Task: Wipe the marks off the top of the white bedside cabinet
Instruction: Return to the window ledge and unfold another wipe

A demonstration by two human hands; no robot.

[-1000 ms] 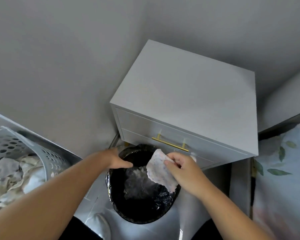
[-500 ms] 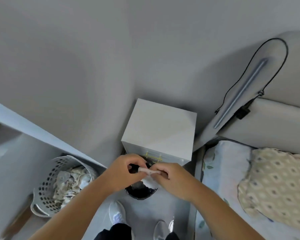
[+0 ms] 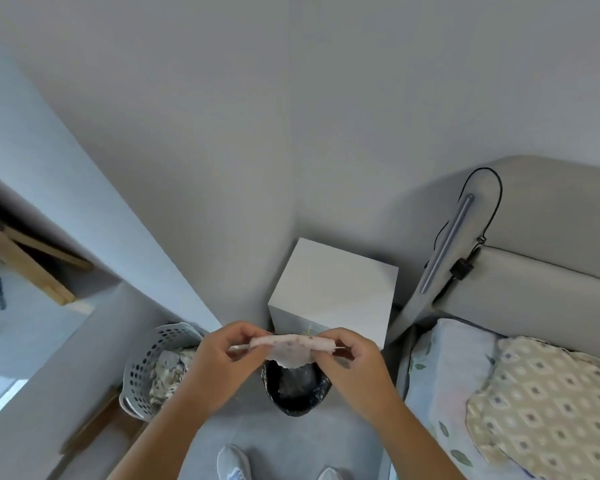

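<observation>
The white bedside cabinet (image 3: pixel 333 289) stands in the room's corner, its top bare and pale, with no marks that I can make out from here. In front of it, above the bin, I hold a white wipe with small dots (image 3: pixel 290 348) stretched between both hands. My left hand (image 3: pixel 222 365) pinches its left end and my right hand (image 3: pixel 352 362) pinches its right end. The wipe hangs in the air, clear of the cabinet.
A black-lined bin (image 3: pixel 297 389) sits on the floor right before the cabinet. A perforated laundry basket (image 3: pixel 149 372) stands to the left. The bed with patterned pillow (image 3: pixel 548 400) and grey headboard (image 3: pixel 541 258) fills the right side. My shoes (image 3: pixel 232 464) are below.
The view has risen and pulled back from the cabinet. My left hand left the bin's rim and took the wipe's other end; the wipe is now spread between both hands.
</observation>
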